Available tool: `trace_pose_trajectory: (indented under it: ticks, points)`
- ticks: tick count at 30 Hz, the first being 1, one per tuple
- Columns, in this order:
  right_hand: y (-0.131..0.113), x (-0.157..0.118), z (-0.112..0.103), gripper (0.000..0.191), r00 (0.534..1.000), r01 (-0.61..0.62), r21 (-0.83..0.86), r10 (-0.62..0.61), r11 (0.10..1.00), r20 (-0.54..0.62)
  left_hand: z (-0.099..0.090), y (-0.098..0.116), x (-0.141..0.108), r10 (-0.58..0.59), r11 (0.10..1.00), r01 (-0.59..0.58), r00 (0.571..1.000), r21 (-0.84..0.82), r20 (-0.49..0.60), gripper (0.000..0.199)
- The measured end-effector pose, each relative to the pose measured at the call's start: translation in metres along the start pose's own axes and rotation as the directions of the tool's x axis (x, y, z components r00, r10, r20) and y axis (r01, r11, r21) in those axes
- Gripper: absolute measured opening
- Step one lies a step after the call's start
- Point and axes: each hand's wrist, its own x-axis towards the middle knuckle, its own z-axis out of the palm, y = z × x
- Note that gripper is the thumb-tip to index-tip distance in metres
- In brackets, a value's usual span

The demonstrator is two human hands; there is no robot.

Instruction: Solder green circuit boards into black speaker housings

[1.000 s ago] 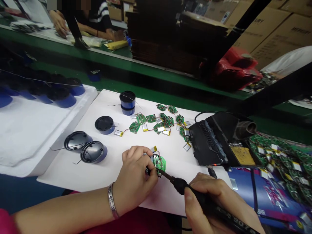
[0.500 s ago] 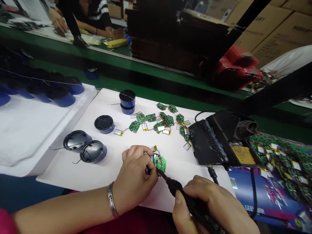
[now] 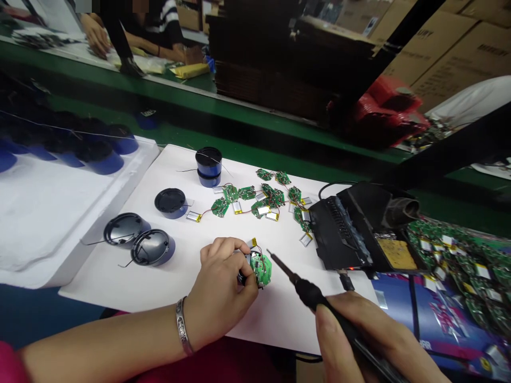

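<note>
My left hand (image 3: 223,290), with a silver bracelet at its wrist, is closed around a green circuit board (image 3: 262,270) and a dark part beneath it that my fingers mostly hide. A small battery (image 3: 252,243) with a yellow end and a red wire shows at the board's upper edge. In my right hand (image 3: 359,330) is a black soldering iron (image 3: 309,293), its tip pointing up and left. That tip is apart from the board, a little above and right of it.
Several boards with batteries (image 3: 275,197) lie on the white sheet (image 3: 191,244). Blue-black cups (image 3: 153,248) stand left. A black soldering stand (image 3: 339,234) with a yellow sponge (image 3: 397,253) is right, beside piled boards (image 3: 459,266). Across the bench, a person's hand (image 3: 96,36) shows.
The soldering iron's tip has lifted off the board as my right hand moved right. My left hand has stayed in place. A red light now shows on the stand.
</note>
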Motion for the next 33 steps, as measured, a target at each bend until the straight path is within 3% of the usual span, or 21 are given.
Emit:
trace_pose_trajectory:
  ticks: [3,6,11,20,25,28,33]
  points:
    - [0.013,-0.005,0.015,0.040,0.999,0.042,0.075,-0.041,0.996,-0.012,0.000,0.000,0.000,-0.006,1.000,0.006,1.000,-0.001,0.003,0.017]
    - [0.025,-0.011,0.036,0.050,0.991,0.132,0.169,-0.134,0.977,-0.001,0.000,-0.001,0.001,-0.006,1.000,0.006,1.000,-0.004,0.000,0.018]
    - [0.030,-0.020,0.058,0.049,0.969,0.236,0.173,-0.245,0.956,0.028,-0.002,0.001,0.002,-0.012,1.000,0.012,1.000,0.008,0.015,0.017]
    - [0.032,-0.032,0.068,0.046,0.971,0.239,0.147,-0.238,0.960,-0.020,-0.014,0.002,0.009,0.023,1.000,-0.022,0.991,-0.009,0.130,0.016]
    - [0.032,-0.036,0.073,0.047,0.973,0.230,0.168,-0.222,0.959,-0.066,-0.031,0.007,0.021,0.126,0.989,-0.147,0.930,0.035,0.346,0.037]
    - [0.033,-0.039,0.075,0.051,0.975,0.219,0.176,-0.206,0.960,-0.087,-0.036,0.011,0.026,0.133,0.979,-0.189,0.881,0.079,0.455,0.035]
    - [0.037,-0.052,0.080,0.052,0.966,0.171,0.095,-0.148,0.981,-0.210,-0.035,0.017,0.032,0.146,0.922,-0.304,0.848,0.241,0.509,0.020]
